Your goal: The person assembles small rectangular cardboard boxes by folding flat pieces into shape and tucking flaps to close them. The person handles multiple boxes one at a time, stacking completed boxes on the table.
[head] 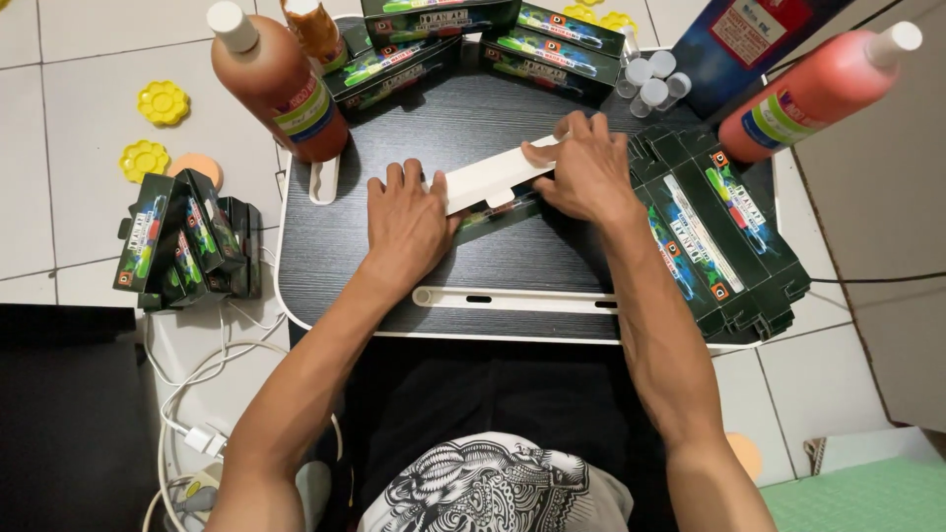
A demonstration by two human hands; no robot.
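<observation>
Seen from the head camera, both bare hands work at the middle of a small black wood-grain lap table with a white rim [325, 296], on a long flat carton blank, white inside and dark green with coloured print outside [490, 179]. The left hand [409, 219] lies palm down with fingers spread flat, pressing the blank's near left end against the table; it covers that end, so the edge beneath cannot be made out. The right hand [588, 169] curls over the blank's far right end, thumb and fingers pinching the raised white flap, and hides how that end is folded. Just right of the right wrist lies a stack of flattened dark green carton blanks [719, 232], overhanging the table's right side. Along the far edge sit assembled dark green boxes [552, 44], partly cut off by the top of the picture. A brown-orange squeeze bottle with a white cap [276, 84] stands at the far left corner, and a red-orange bottle with a white cap [823, 89] lies tilted at the far right. Small clear capped vials [652, 81] cluster near the boxes. On the tiled floor to the left stand more finished green boxes [187, 241], with yellow flower-shaped plastic discs [163, 102] beyond and white cables [197, 394] below.
</observation>
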